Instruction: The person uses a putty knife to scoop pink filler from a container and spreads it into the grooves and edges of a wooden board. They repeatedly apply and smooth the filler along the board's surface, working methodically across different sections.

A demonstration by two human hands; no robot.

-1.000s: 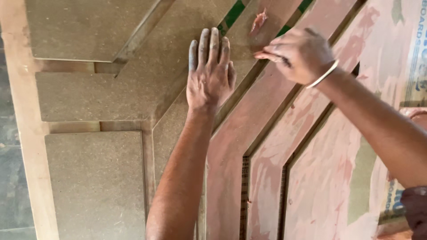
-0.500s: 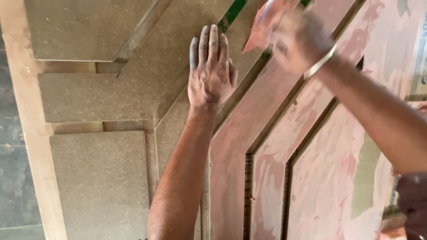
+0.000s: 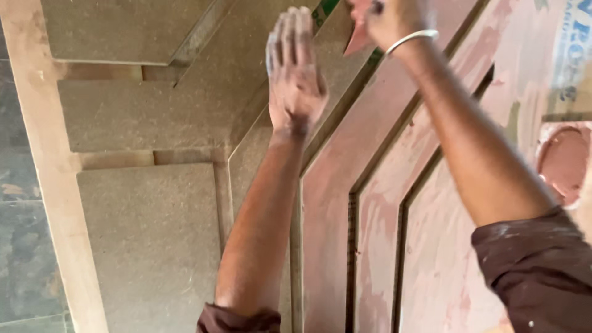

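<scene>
On the matte fibreboard panel (image 3: 154, 117), left hand (image 3: 296, 80) flat, fingers straight together, right hand (image 3: 394, 21) gripping putty-smeared scraper (image 3: 357, 37).

panel and putty blade, current state

door panel (image 3: 185, 123): large flat board with stepped, angled recessed sections and grooves. left part bare grey-brown fibreboard, pale wood strip along its left edge. right part smeared with reddish-pink filler, patchy coat, dark grooves between the raised bands. left hand (image 3: 296, 74) lies flat, fingers together, on the bare part right by the boundary with the coated area. putty blade (image 3: 357, 34): small, reddish with filler, held in right hand (image 3: 394, 21) at the top edge of view, blurred, over the coated band; contact with the surface can't be told.
</scene>
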